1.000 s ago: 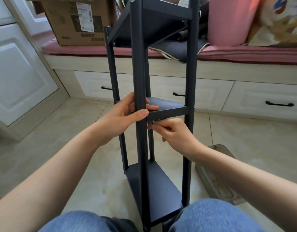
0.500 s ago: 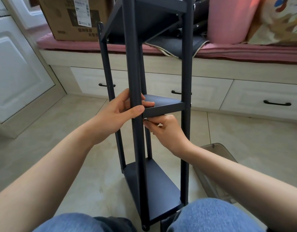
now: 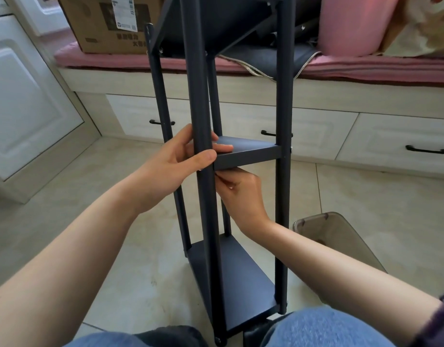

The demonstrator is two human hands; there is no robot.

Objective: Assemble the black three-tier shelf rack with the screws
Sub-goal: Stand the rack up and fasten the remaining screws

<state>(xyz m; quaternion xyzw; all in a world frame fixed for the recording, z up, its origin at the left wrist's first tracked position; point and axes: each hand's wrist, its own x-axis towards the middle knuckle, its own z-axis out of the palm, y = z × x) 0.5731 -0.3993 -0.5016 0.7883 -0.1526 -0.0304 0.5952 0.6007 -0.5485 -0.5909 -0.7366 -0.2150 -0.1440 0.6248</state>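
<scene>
Right at the front post point(image 3: 203, 136), level with the middle shelf point(image 3: 248, 152), both hands are working the same corner. The left hand point(image 3: 175, 162) wraps the post, thumb pressed across its near face and fingers point(image 3: 224, 147) lying on the shelf's top, pinning the corner in place. Just under those fingers, below the shelf's front lip, the right hand point(image 3: 241, 189) sits with its fingertips pinched together against the post's inner side, on something small. It could be a screw or its nut, but I cannot tell, it's too tiny and half hidden.

What's changed over the last second? The whole rack point(image 3: 282, 186) sits a little lower and closer in view, and the right hand has tucked in tighter to the post, knuckles rolled under the shelf where earlier they sat out beside it. The left thumb keeps its clamp throughout.

My read: this is the fastening of the middle tier's near corner, and the pinching hand is seating or turning the fastener by feel. The far right corner, beyond the fingers, already shows a bright screw head point(image 3: 290, 149). The bottom shelf point(image 3: 241, 276) stands on the tiled floor point(image 3: 103, 196) between the knees, the top tier overhead, so the frame looks nearly together.
</scene>
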